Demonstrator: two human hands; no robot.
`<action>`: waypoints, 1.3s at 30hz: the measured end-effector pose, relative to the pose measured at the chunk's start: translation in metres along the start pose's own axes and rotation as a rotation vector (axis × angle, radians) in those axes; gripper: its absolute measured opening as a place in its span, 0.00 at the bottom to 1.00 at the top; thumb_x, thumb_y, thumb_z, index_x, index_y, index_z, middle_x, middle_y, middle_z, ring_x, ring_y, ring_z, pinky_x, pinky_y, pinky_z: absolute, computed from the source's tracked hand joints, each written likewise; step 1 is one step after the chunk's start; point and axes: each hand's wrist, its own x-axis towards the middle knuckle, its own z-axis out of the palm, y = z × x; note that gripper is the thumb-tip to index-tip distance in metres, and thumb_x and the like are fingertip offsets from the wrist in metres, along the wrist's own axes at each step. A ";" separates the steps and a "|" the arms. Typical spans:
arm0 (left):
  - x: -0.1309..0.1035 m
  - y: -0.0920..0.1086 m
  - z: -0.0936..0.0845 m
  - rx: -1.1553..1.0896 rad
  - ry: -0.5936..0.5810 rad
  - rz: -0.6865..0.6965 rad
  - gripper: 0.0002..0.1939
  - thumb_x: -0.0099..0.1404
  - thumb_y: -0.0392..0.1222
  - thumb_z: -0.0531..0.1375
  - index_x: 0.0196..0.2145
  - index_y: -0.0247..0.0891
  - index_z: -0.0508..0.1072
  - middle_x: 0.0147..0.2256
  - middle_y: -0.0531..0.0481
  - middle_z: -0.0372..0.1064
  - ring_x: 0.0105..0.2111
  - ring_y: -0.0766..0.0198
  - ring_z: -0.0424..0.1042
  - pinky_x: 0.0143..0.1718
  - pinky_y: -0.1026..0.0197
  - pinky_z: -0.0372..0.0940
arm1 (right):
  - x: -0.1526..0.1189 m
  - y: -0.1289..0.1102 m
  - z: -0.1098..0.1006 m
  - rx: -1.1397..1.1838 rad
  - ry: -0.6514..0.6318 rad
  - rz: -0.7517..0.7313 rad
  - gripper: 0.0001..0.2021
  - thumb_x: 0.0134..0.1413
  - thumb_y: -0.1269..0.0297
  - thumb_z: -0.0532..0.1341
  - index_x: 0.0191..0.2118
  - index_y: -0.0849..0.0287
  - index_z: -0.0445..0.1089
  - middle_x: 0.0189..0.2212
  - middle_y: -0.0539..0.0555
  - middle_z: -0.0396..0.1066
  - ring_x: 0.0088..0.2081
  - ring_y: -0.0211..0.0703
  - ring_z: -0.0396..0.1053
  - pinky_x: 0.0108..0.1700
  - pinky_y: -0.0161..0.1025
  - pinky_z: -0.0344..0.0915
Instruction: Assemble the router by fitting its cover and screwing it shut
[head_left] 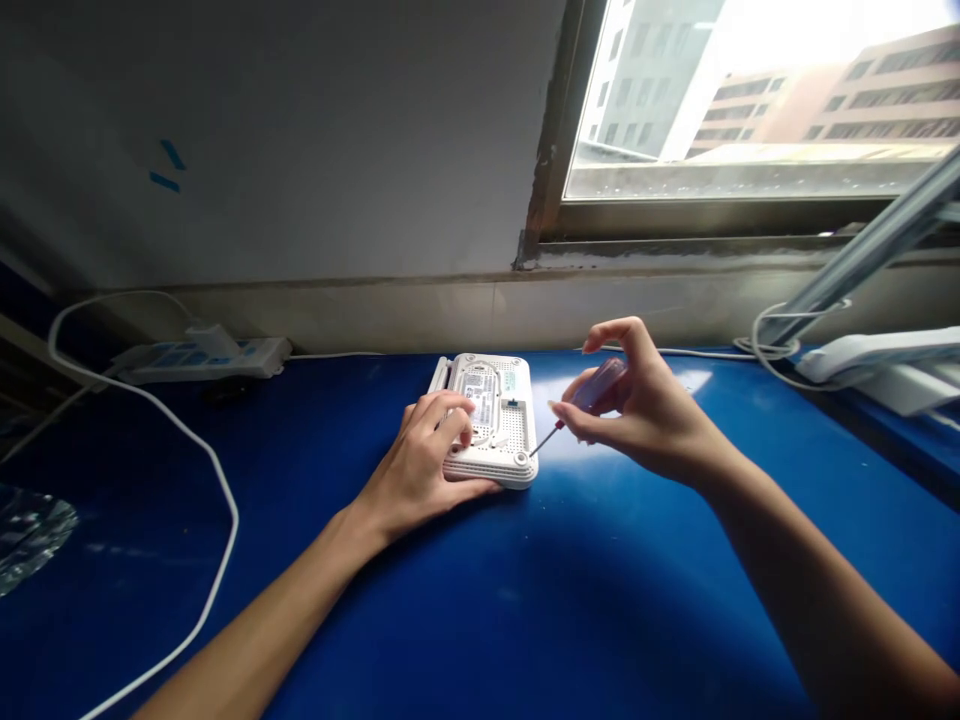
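Note:
A white device (pixel 516 430) with vent holes, a printed label and round feet at its corners lies on the blue table. My left hand (pixel 427 450) grips its left side and near edge, the thumb along the front and the fingers bent over the top. In my right hand (pixel 637 405) is a screwdriver (pixel 600 385) with a translucent purplish handle, held between thumb and fingers. Its thin shaft slants down to the left, and the tip is at the device's near right corner, beside the round foot. Whether the tip touches is too small to tell.
On the blue table (pixel 450 600), a white cable (pixel 217 470) loops at the left, near a power strip (pixel 262 358) and clear plastic (pixel 34 530). A metal pole (pixel 862 245) and white equipment (pixel 885 360) stand at the right. Wall and window are behind.

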 end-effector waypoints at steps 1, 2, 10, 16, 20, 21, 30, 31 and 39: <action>0.000 0.002 0.000 0.004 0.002 -0.008 0.26 0.56 0.48 0.77 0.36 0.42 0.63 0.56 0.42 0.70 0.59 0.43 0.66 0.57 0.43 0.62 | 0.000 -0.002 0.002 -0.046 0.018 -0.018 0.33 0.47 0.59 0.78 0.49 0.48 0.54 0.27 0.46 0.76 0.23 0.44 0.74 0.24 0.36 0.70; 0.000 0.004 0.001 0.007 0.001 -0.018 0.25 0.57 0.48 0.76 0.36 0.42 0.63 0.55 0.42 0.70 0.59 0.43 0.67 0.57 0.43 0.63 | -0.001 -0.003 0.003 -0.091 0.027 -0.031 0.32 0.48 0.59 0.77 0.49 0.49 0.55 0.27 0.46 0.76 0.24 0.43 0.74 0.25 0.35 0.70; -0.001 0.008 0.003 -0.050 0.009 -0.109 0.23 0.56 0.49 0.77 0.35 0.42 0.66 0.57 0.41 0.68 0.60 0.41 0.65 0.58 0.40 0.66 | -0.006 -0.004 0.027 -0.457 -0.039 -0.164 0.20 0.57 0.67 0.66 0.51 0.51 0.56 0.25 0.44 0.72 0.22 0.39 0.69 0.25 0.33 0.61; -0.003 0.010 0.003 -0.071 0.032 -0.122 0.20 0.56 0.46 0.76 0.39 0.41 0.71 0.59 0.41 0.68 0.62 0.42 0.64 0.63 0.40 0.65 | -0.008 -0.003 0.036 -0.718 -0.028 -0.345 0.11 0.61 0.68 0.63 0.47 0.55 0.64 0.25 0.47 0.72 0.22 0.39 0.67 0.26 0.34 0.57; -0.004 0.012 0.007 -0.054 0.036 -0.143 0.32 0.56 0.48 0.77 0.56 0.41 0.72 0.62 0.38 0.66 0.63 0.42 0.63 0.65 0.39 0.63 | -0.012 -0.001 0.038 -0.819 0.075 -0.462 0.05 0.66 0.63 0.63 0.38 0.58 0.68 0.25 0.51 0.74 0.20 0.39 0.67 0.26 0.36 0.59; -0.005 0.012 0.008 -0.045 0.036 -0.153 0.34 0.57 0.49 0.76 0.58 0.41 0.72 0.62 0.38 0.66 0.64 0.42 0.63 0.66 0.39 0.63 | -0.013 -0.001 0.039 -0.841 0.103 -0.498 0.08 0.67 0.61 0.63 0.36 0.58 0.69 0.24 0.52 0.75 0.20 0.39 0.67 0.26 0.37 0.59; -0.002 0.000 -0.016 0.108 -0.062 -0.049 0.41 0.56 0.64 0.74 0.62 0.45 0.74 0.67 0.40 0.64 0.68 0.35 0.56 0.67 0.31 0.57 | -0.015 -0.007 0.046 -0.581 -0.048 -0.424 0.30 0.70 0.70 0.57 0.73 0.55 0.51 0.44 0.59 0.83 0.27 0.43 0.77 0.30 0.38 0.70; -0.002 -0.003 -0.019 0.133 -0.079 -0.061 0.42 0.55 0.65 0.74 0.63 0.48 0.74 0.69 0.41 0.61 0.70 0.32 0.53 0.67 0.27 0.55 | -0.016 -0.008 0.045 -0.556 -0.067 -0.402 0.30 0.69 0.71 0.56 0.73 0.55 0.50 0.46 0.60 0.82 0.26 0.42 0.76 0.29 0.38 0.69; -0.005 -0.013 -0.019 0.003 -0.217 -0.196 0.43 0.59 0.68 0.69 0.68 0.54 0.68 0.74 0.45 0.50 0.74 0.35 0.46 0.70 0.30 0.53 | -0.017 -0.011 0.054 -0.628 0.137 -0.427 0.04 0.70 0.62 0.62 0.42 0.56 0.71 0.35 0.56 0.82 0.22 0.40 0.73 0.28 0.38 0.66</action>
